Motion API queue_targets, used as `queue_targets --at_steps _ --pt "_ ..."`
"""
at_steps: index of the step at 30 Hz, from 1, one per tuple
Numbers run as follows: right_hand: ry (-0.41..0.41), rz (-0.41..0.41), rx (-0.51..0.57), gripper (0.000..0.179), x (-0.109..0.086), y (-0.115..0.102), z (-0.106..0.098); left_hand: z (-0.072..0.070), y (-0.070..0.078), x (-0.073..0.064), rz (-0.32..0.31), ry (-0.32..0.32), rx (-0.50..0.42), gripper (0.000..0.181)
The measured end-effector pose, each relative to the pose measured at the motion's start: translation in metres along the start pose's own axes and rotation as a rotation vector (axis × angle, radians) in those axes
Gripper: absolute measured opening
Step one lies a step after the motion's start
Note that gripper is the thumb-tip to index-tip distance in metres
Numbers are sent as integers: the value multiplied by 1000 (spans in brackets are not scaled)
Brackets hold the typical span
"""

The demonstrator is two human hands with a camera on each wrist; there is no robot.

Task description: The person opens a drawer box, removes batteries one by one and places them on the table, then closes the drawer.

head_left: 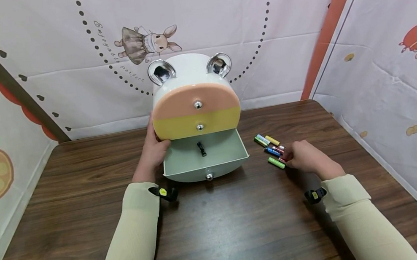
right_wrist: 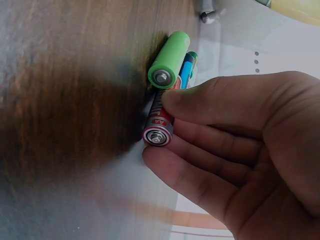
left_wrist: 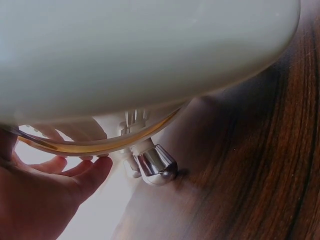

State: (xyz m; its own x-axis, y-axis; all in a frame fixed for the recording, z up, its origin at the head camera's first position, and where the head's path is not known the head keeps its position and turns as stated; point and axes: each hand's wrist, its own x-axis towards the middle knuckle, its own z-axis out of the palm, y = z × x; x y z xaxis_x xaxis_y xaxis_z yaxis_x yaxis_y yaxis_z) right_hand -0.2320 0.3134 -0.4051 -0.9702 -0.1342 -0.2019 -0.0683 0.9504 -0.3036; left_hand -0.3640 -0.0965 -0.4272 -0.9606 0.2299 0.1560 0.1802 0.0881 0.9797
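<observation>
A toy-like drawer cabinet (head_left: 187, 71) stands at the back of the table, with an orange front, a yellow front and silver ears. Its bottom green drawer (head_left: 207, 173) is pulled out and holds a small black cylindrical thing (head_left: 201, 149). My left hand (head_left: 153, 150) rests against the cabinet's left side, fingers along the wall and thumb at the front edge. To the right, my right hand (head_left: 306, 157) pinches a red AA battery (right_wrist: 157, 122) between thumb and fingers. Beside it lies a light green battery (right_wrist: 169, 60).
Several more batteries lie in a loose group right of the drawer, among them a yellow one (head_left: 272, 140) and a blue one (head_left: 272, 151). The brown wooden table (head_left: 218, 226) meets printed cloth walls (head_left: 257, 14) at the back and sides.
</observation>
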Motion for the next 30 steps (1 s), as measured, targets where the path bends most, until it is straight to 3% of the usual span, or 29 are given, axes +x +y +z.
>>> queue_targets --at_steps 9,30 --pt "-15 40 12 14 -2 0 1 2 24 -12 -18 -25 -2 106" --pt "25 48 21 21 -7 -4 -4 2 27 -15 -18 -29 -2 106"
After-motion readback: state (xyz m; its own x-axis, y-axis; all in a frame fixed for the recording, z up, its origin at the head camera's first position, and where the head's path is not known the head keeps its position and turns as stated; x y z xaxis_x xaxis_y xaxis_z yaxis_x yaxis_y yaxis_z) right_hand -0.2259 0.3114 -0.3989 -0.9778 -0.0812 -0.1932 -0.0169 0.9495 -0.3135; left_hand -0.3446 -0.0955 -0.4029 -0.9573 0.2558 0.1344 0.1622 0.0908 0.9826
